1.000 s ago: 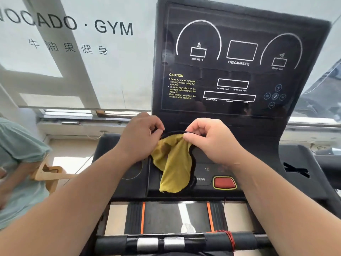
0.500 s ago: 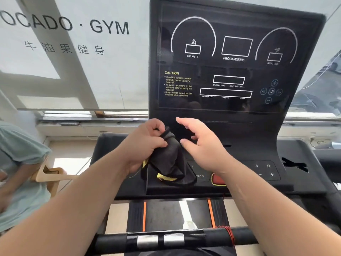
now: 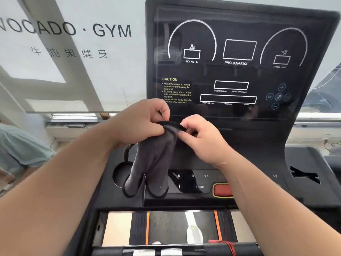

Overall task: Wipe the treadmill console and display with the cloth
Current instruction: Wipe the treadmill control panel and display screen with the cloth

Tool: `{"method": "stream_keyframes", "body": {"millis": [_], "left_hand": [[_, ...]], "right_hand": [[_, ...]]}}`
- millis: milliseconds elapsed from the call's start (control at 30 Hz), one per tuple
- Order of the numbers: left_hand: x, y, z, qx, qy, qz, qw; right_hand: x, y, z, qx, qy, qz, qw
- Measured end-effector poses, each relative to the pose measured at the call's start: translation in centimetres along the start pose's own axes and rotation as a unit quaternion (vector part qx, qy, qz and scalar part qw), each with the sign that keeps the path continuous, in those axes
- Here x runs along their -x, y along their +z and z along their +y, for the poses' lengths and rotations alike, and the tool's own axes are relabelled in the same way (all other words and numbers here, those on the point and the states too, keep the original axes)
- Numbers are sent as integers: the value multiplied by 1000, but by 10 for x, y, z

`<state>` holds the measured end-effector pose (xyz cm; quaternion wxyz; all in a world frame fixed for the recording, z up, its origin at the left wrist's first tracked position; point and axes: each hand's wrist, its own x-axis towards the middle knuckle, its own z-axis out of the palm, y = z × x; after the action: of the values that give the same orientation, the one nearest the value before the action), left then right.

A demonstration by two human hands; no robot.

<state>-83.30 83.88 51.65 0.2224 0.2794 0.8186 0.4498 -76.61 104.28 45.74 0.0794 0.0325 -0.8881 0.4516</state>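
A dark grey cloth (image 3: pixel 153 167) with a black hem hangs in front of the treadmill console (image 3: pixel 193 182), its grey side toward me. My left hand (image 3: pixel 140 124) pinches its top edge on the left. My right hand (image 3: pixel 199 137) pinches the same edge on the right, so both hands hold it. The cloth's lower end drapes over the left of the button panel. Above stands the black display (image 3: pixel 236 71), upright, with white gauge outlines and a yellow CAUTION text. A red stop button (image 3: pixel 221 190) is partly hidden by my right forearm.
A round cup holder (image 3: pixel 120 174) sits left of the cloth. The black handlebar (image 3: pixel 166 251) crosses the bottom edge, the belt (image 3: pixel 180 228) below it. A person in a pale green shirt (image 3: pixel 20 150) stands at the left. A window blind with gym lettering (image 3: pixel 73 30) hangs behind.
The cloth was turned from its yellow side to its grey side. My right hand let go, then took the top edge again. Both hands rose toward the display's lower edge.
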Motion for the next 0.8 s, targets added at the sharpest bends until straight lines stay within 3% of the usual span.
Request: {"method": "stream_keyframes", "body": {"millis": [133, 267, 367, 433, 500, 600, 700, 800], "left_hand": [[-22, 3, -8, -71, -22, 169, 983], [-50, 23, 3, -15, -20, 218, 976], [-64, 26, 3, 30, -36, 201, 979], [-67, 24, -5, 19, -56, 173, 983], [-67, 25, -14, -58, -60, 176, 981], [-62, 26, -26, -103, -34, 313, 943], [-59, 23, -42, -76, -4, 435, 897], [-64, 19, -51, 52, -23, 400, 915]], "right_hand": [[-6, -36, -7, 122, 17, 153, 980], [-21, -37, -20, 73, -9, 285, 956], [-40, -23, -16, 69, -58, 336, 937], [-52, -9, -1, 130, -82, 329, 932], [-62, 4, 17, 233, -59, 275, 931], [-71, 19, 47, 355, -41, 212, 910], [-77, 25, 64, 389, -59, 215, 894], [-78, 26, 71, 448, -86, 198, 867]]}}
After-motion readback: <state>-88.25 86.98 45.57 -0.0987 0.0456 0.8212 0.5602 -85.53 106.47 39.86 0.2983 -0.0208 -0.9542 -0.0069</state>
